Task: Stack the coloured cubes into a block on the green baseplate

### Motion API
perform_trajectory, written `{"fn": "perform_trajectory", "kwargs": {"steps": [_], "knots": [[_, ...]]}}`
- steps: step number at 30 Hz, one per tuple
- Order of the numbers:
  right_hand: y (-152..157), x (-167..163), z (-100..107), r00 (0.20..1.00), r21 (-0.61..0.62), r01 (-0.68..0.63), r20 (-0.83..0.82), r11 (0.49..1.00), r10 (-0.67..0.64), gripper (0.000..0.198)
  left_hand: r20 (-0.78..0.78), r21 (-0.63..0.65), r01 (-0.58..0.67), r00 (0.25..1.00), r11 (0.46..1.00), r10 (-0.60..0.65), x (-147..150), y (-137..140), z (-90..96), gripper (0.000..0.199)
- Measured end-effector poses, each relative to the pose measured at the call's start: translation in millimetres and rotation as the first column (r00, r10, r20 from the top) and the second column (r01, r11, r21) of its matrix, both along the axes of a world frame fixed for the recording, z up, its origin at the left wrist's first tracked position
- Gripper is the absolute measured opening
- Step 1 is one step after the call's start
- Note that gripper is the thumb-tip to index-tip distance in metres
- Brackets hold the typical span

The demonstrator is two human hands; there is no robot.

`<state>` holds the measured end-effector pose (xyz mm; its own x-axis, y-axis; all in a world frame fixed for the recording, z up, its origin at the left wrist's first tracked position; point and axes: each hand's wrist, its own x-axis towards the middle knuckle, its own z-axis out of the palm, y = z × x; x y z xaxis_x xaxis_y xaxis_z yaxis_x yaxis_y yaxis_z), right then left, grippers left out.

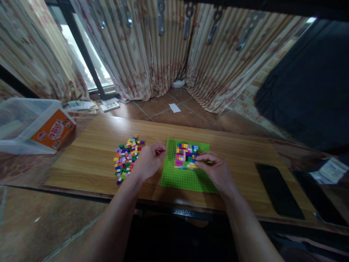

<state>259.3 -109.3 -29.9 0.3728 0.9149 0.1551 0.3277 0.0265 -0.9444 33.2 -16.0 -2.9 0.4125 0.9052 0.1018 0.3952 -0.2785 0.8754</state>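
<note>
A green baseplate (177,178) lies on the wooden table, with a block of many-coloured toy bricks (186,153) built up on its middle. At the right side of that block is my right hand (214,165), its thumb and index finger pinched together against the bricks; whatever they hold is too small to make out. My left hand (151,158) hovers between the loose bricks and the plate's left edge, fingers curled in a pinch. Its fingertips hide what may be in them. A pile of loose bricks (125,160) spreads on the table left of my left hand, which partly covers it.
A clear plastic box (29,109) with an orange label stands beyond the table's left end. On the right of the wooden table (89,145) lies a dark flat phone-like slab (279,191). Striped curtains (152,54) hang behind the table. A white paper (174,108) lies on the tiled floor.
</note>
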Motion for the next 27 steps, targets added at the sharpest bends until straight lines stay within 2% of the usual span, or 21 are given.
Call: {"fn": "perform_trajectory", "kwargs": {"steps": [5,11,17,27], "knots": [[1,0,1,0.998,-0.031,-0.006,-0.059,1.0,0.004,0.019,0.001,0.016,0.016,1.0,1.0,-0.016,1,0,-4.0,0.014],[5,-2,1,0.98,-0.072,0.087,-0.173,0.994,-0.098,0.027,-0.014,-0.004,0.014,1.0,1.0,-0.014,1,-1,-3.4,0.014],[6,-8,0,0.982,-0.111,0.111,-0.14,0.988,-0.126,0.035,0.001,-0.034,0.022,1.0,0.999,-0.022,3,-2,-1.8,0.016],[8,-12,1,0.982,-0.107,0.106,-0.145,0.989,-0.121,0.033,0.11,-0.094,0.052,0.993,0.994,-0.042,9,-8,0.8,0.013]]}}
